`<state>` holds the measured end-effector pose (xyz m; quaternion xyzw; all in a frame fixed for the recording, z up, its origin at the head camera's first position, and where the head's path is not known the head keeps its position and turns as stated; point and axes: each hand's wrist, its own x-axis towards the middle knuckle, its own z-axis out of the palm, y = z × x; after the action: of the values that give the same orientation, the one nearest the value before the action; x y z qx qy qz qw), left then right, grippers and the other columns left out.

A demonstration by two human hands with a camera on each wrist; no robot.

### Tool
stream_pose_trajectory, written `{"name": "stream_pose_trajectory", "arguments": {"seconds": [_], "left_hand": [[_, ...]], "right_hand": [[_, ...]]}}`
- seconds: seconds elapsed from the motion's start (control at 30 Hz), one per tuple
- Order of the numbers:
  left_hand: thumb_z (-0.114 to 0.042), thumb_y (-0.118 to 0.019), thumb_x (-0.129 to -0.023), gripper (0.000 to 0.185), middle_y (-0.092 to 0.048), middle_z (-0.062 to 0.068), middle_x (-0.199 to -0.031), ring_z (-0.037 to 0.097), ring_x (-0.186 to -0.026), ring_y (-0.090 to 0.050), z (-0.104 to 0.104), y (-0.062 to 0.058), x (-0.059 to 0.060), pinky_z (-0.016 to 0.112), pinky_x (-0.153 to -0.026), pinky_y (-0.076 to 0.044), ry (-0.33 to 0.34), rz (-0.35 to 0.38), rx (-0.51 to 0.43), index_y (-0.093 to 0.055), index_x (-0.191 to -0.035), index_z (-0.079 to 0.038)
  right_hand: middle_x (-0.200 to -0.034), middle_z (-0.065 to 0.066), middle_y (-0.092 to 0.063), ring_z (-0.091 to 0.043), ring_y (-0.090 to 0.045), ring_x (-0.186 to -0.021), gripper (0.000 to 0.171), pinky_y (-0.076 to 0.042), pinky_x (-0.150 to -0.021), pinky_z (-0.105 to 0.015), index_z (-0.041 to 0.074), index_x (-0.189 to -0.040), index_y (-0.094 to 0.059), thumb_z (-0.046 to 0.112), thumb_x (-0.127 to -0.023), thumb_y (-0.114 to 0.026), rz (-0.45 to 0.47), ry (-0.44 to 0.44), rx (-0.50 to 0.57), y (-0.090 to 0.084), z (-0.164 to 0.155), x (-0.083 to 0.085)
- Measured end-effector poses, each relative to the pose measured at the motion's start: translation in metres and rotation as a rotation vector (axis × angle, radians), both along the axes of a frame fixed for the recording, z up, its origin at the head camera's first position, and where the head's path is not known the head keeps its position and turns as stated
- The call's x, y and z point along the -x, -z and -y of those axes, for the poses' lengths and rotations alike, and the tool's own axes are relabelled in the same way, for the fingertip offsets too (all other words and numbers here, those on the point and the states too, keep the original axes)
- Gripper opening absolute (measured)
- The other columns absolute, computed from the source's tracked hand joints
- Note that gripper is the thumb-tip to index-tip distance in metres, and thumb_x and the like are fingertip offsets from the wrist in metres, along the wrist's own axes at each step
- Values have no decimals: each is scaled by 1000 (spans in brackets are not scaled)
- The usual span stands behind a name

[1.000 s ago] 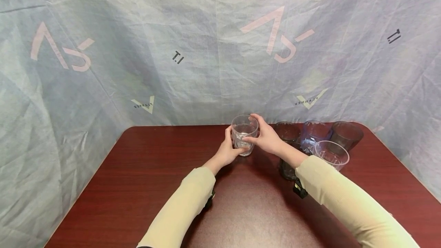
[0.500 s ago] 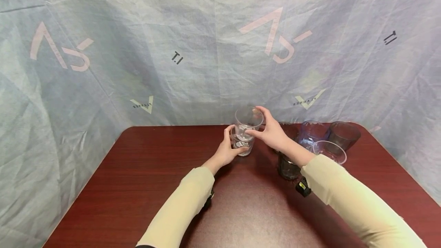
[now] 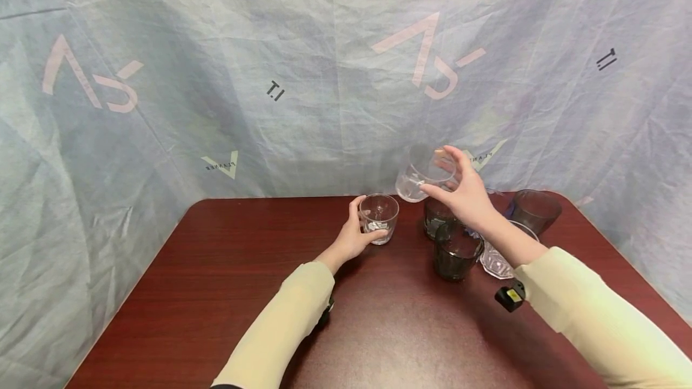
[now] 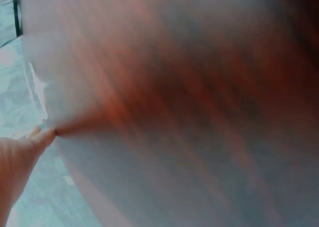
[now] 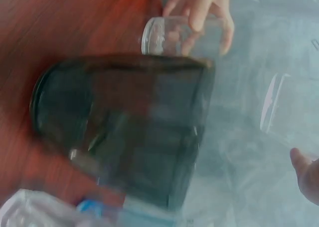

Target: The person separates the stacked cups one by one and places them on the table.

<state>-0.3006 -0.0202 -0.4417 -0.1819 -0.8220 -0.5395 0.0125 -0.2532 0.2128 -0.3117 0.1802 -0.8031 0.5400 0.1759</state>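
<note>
My left hand (image 3: 351,239) grips a clear drinking glass (image 3: 380,212) that stands upright on the table. A second clear glass (image 3: 413,185) is held in the air by my right hand (image 3: 467,197), up and right of the first one. It is tilted, its base toward the lower left. The right wrist view has the lifted glass (image 5: 294,107) at the right edge with my thumb (image 5: 305,172) below it. There, my left hand (image 5: 209,10) holds its glass (image 5: 157,35) behind a large dark glass (image 5: 124,132). In the left wrist view, my left hand (image 4: 20,157) shows only at the edge.
Below my right hand stand two dark glasses, a front one (image 3: 454,263) and a rear one (image 3: 435,224). A clear glass (image 3: 497,262) and a grey glass (image 3: 535,212) stand farther right, partly behind my forearm. A blue glass is mostly hidden. Cloth (image 3: 303,137) hangs behind the table (image 3: 243,275).
My right hand has lifted one clear glass out of the other, then carried it up and right, tilting it. My left hand has stayed on the lower glass.
</note>
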Motion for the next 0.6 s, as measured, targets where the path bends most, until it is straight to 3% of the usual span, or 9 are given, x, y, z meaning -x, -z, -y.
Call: {"name": "stream_pose_trajectory", "arguments": {"seconds": [0.1, 0.33, 0.43, 0.6], "left_hand": [[-19, -78, -85, 89, -46, 24, -135, 33, -122, -50, 0, 0, 0, 47, -98, -42, 4, 0, -2, -16, -148, -17], [-21, -77, -86, 88, -44, 25, -135, 33, -123, -48, 1, 0, -1, 48, -97, -42, 15, 21, -4, -15, -149, -18], [-22, -76, -87, 88, -43, 24, -137, 34, -123, -48, 1, -1, -1, 49, -97, -42, 18, 32, -3, -14, -149, -20], [-22, -76, -87, 88, -42, 24, -137, 34, -124, -47, 1, -2, -2, 49, -97, -42, 23, 42, -7, -14, -149, -22]], "right_hand": [[-145, -13, -40, -28, -40, -133, 82, -36, -99, -52, 5, -149, -23, 2, -85, -74, -10, 48, -4, -5, -14, -10], [-140, 3, -43, -10, -45, -126, 80, -40, -86, -16, 9, -148, -25, -4, -85, -72, -59, 107, 31, -6, -47, -29], [-137, 9, -45, -4, -47, -122, 78, -41, -83, -12, 13, -146, -28, -8, -84, -70, -82, 127, 52, -8, -59, -38], [-135, 9, -48, 1, -50, -117, 75, -41, -82, -10, 18, -143, -33, -12, -84, -68, -95, 124, 147, -12, -81, -54]]}}
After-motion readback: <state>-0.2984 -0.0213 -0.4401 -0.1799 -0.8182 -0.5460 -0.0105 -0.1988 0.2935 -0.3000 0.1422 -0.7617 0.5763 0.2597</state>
